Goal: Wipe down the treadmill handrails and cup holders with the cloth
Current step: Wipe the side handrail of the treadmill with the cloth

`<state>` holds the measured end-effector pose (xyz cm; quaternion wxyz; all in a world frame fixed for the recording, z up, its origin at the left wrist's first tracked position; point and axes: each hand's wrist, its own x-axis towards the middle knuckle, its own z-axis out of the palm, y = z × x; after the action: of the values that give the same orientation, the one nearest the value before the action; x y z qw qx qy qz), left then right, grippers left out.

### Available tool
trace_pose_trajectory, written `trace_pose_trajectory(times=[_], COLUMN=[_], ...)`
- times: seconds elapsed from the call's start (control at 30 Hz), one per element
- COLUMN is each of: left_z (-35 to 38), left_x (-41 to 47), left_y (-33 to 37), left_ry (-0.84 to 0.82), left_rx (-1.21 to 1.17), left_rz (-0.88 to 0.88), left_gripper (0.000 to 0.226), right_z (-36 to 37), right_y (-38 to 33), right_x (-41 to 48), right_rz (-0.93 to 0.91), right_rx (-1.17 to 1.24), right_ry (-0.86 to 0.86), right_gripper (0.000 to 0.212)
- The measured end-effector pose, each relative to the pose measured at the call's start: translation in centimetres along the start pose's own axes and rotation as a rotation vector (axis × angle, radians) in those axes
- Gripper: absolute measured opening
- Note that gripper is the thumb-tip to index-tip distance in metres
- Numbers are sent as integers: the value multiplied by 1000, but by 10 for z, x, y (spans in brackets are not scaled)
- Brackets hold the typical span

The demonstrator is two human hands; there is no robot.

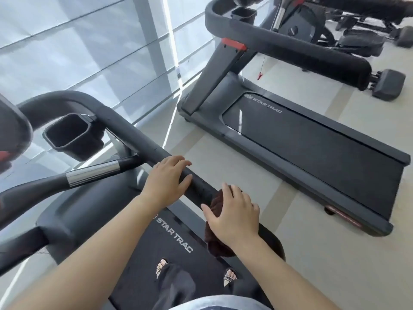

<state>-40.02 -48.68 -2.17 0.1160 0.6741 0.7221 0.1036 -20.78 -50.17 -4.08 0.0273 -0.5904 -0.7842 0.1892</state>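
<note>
Matt, slightly pitted dark foam on the handrail (143, 139). Smooth matt black plastic for the cup holder (71, 135). Polished chrome band on the grip bar (93, 173). Dark brown, nappy cloth (218, 204). Rough matt belt (176, 249). Pale, smooth floor (335, 253).

Dark brown cloth (218, 240) on a matte black handrail (138, 139) — black cup holder (71, 133), red clip (234, 44), chrome band (93, 173), pale beige floor (335, 265).

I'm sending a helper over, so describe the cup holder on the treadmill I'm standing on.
Follow the near treadmill's handrail forward from the left hand. Inside its bend hangs the cup holder, a dark squarish open bin, larger in view than the far one.
</note>
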Motion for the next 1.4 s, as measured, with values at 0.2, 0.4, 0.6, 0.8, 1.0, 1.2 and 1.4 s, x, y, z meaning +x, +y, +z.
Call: trace_pose_trajectory(times=[0.2, 0.4, 0.6, 0.8, 1.0, 1.2, 1.4], left_z=[27, 36, 37, 38, 36, 36, 27], left_x=[5, 9, 11, 9, 6, 2, -1], left_y=[-22, -31, -34, -30, -26, -19, -25], left_ry=[-82, -45, -52, -11, 33, 13, -59], left_rx=[85, 9, 20, 15, 4, 77, 74], left_rz=[80, 123, 137, 103, 99, 67, 60], left_gripper=[38, 43, 40, 53, 53, 55, 41], right_z=[13, 20, 30, 25, 14, 13, 11], right_y=[14, -20, -13, -17, -14, 7, -17], right_x=[-19, 5, -1, 12, 17, -7, 21], right_rz=[-37, 71, -36, 17, -86, -159, -165], right_rx=[59, 91, 93, 143, 200, 83, 107], right_ry=[295, 396, 427, 422, 221, 85, 85], right_gripper=[56, 42, 39, 34, 49, 69, 56])
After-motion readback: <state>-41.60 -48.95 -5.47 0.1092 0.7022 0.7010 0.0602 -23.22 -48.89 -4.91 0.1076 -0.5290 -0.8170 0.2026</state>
